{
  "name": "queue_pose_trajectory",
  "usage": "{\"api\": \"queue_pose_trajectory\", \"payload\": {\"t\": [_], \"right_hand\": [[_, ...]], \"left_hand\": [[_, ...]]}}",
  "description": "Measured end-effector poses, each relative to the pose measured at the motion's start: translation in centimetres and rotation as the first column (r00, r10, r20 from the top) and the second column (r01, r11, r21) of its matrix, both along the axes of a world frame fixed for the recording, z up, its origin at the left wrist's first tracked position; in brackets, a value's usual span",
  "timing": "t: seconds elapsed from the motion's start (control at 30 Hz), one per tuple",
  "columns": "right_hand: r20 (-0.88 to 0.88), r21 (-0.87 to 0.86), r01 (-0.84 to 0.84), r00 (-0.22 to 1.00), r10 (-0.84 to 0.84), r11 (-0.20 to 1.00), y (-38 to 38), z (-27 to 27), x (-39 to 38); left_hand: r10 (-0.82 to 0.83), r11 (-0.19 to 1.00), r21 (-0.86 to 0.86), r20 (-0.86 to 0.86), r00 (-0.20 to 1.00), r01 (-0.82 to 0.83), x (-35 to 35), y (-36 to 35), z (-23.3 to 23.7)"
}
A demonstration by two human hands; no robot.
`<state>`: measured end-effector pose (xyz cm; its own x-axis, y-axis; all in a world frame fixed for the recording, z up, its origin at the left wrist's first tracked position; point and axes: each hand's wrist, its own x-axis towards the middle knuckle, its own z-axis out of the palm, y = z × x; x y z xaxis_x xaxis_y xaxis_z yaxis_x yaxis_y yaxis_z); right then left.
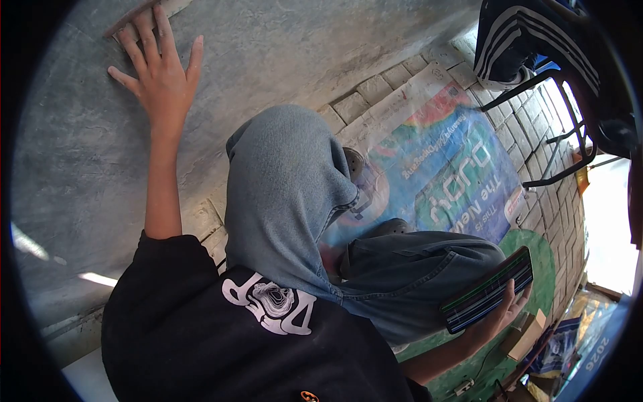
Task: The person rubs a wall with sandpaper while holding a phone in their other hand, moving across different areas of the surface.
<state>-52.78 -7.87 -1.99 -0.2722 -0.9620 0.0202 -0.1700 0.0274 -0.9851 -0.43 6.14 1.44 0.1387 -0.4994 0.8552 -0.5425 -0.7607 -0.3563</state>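
My left hand [161, 77] is raised at the upper left with its fingers spread against the grey wall [261, 47]. Its middle fingertips reach a brownish strip [130, 19] near the top edge. At the lower right, my right hand [504, 311] grips a phone [485, 291] by its near edge, with a finger lying over the screen. The phone is tilted, and its dark screen shows green and blue lines. It overlaps my bent right knee in blue jeans [422, 268].
A printed banner [442, 161] lies on the paving bricks [562, 221] in front of me. A dark metal-framed chair [569, 161] stands at the upper right, beside a person's striped leg [529, 37]. Below the phone are a green mat [445, 365] and a cardboard piece [526, 335].
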Motion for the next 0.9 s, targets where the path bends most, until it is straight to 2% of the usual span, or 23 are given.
{"api": "queue_pose_trajectory", "payload": {"t": [0.07, 0.13, 0.23, 0.9], "right_hand": [[-0.018, -0.013, 0.004, 1.000, -0.005, 1.000, 0.0, 0.0, 0.0], [0.123, 0.022, 0.002, 0.992, -0.004, 1.000, 0.1, 0.2, -0.3], [0.185, 0.024, -0.021, 0.983, 0.016, 0.999, 0.3, 0.3, -0.5], [0.208, 0.027, -0.019, 0.978, 0.013, 0.999, 0.5, -0.3, -1.0]], "left_hand": [[0.007, 1.000, -0.001, -0.004, 1.000, -0.007, 0.0, 0.0, 0.0], [0.014, 1.000, -0.002, -0.007, 1.000, -0.014, 0.0, 0.0, 0.0], [0.015, 1.000, -0.001, -0.001, 1.000, -0.015, 0.0, 0.0, 0.0], [0.003, 1.000, -0.002, -0.025, 1.000, -0.003, 0.0, 0.0, -0.1]]}}
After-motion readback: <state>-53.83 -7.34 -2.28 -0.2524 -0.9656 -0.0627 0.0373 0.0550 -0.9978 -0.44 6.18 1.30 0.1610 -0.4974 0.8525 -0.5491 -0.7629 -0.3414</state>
